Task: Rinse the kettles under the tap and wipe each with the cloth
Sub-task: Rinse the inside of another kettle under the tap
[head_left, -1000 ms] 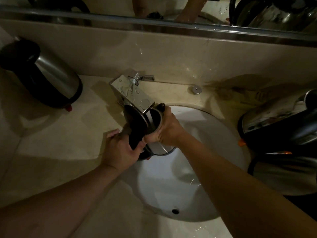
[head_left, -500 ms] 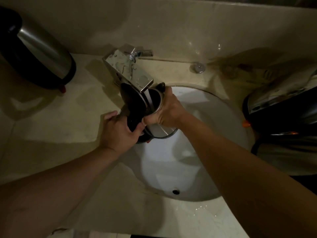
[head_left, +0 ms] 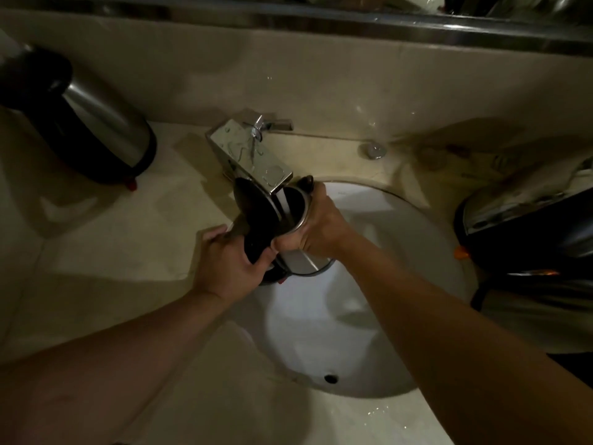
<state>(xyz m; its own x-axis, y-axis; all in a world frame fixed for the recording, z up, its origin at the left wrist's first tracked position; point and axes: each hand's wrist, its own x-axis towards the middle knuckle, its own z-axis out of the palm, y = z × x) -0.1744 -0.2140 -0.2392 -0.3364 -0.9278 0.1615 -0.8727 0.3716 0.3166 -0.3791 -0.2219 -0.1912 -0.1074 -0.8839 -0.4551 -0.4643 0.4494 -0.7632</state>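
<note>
Sitting tilted under the tap (head_left: 253, 157), a small steel kettle (head_left: 296, 232) is held over the far left part of the white sink (head_left: 401, 239), its open mouth right below the tap's spout. A thin stream of water runs from the spout into the mouth. The kettle's black lid (head_left: 255, 207) stands flipped open on the left side, leaning against the underside of the tap.

The left hand (head_left: 229, 264) has its grip wrapped around the kettle's dark handle side, fingers curled over the far edge and thumb on the near side. The right hand (head_left: 316, 226) has its grip closed around the steel body just below the rim, with the fingertips reaching up to the far lip. Both forearms come in from the near edge of the scene.

On the desk (head_left: 106, 239), a pale stone top around the sink, a second kettle (head_left: 96, 123) with a steel body and black top lies leaning at the far left, well apart from the sink. A third kettle (head_left: 526, 226), dark with a shiny steel band and orange marks, lies on the right side just beside the sink rim. A small round metal button (head_left: 372, 150) sits on the desk right of the tap. Water drops dot the near desk edge and the back wall (head_left: 321, 65).
</note>
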